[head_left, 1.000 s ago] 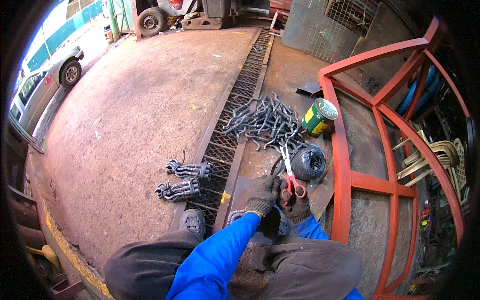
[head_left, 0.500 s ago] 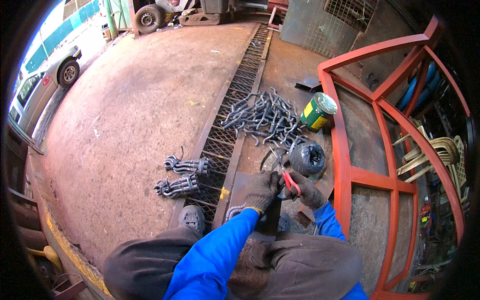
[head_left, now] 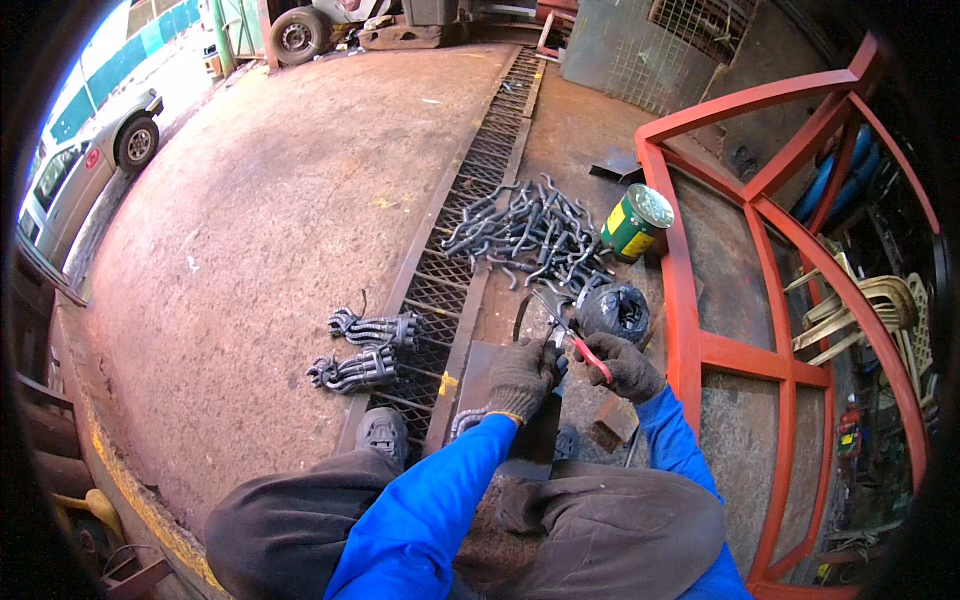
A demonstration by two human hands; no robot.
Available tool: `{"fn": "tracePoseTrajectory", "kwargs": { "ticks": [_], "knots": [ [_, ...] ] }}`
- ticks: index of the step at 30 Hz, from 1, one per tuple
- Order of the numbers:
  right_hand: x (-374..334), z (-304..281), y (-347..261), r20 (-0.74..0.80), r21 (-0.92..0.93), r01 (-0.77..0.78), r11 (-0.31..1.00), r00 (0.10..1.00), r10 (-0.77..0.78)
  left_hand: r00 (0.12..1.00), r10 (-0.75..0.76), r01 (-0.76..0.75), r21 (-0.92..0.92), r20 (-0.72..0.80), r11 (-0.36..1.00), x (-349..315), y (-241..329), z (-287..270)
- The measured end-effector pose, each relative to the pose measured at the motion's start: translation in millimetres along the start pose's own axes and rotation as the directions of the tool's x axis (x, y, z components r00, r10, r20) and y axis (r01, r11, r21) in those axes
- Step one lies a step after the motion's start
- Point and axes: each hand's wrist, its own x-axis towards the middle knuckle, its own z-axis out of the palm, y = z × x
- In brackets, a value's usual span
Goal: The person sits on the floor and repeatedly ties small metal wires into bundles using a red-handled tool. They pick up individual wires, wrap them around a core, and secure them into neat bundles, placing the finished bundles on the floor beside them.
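Observation:
My left hand, in a dark knit glove, is closed near a thin black strip that curves up beyond its fingers. What lies inside the fist is mostly hidden. My gloved right hand grips red-handled scissors, their blades pointing up and left, just beyond the left hand. Close by sits a roll of shiny black plastic. Behind it spreads a loose pile of bent dark metal rods. Two tied bundles of similar rods, a far bundle and a near bundle, lie to the left.
A green and yellow can stands beside a red metal frame on the right. A metal grating crosses the concrete floor. Plastic chairs stand beyond the frame. A vehicle is parked at far left.
My right hand has drawn slightly right, away from the left hand, and the scissors have turned with it. The left hand stays nearly in place.

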Motion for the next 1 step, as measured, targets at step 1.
{"fn": "tracePoseTrajectory", "kwargs": {
  "ticks": [1],
  "knots": [
    [-1.3,-0.9,1.3,-0.004,0.013,0.009,1.000,1.000,-0.009,1.000,0.008,-0.008,-0.002,-0.009,1.000,1.7,-2.3,2.8]
  ]
}}
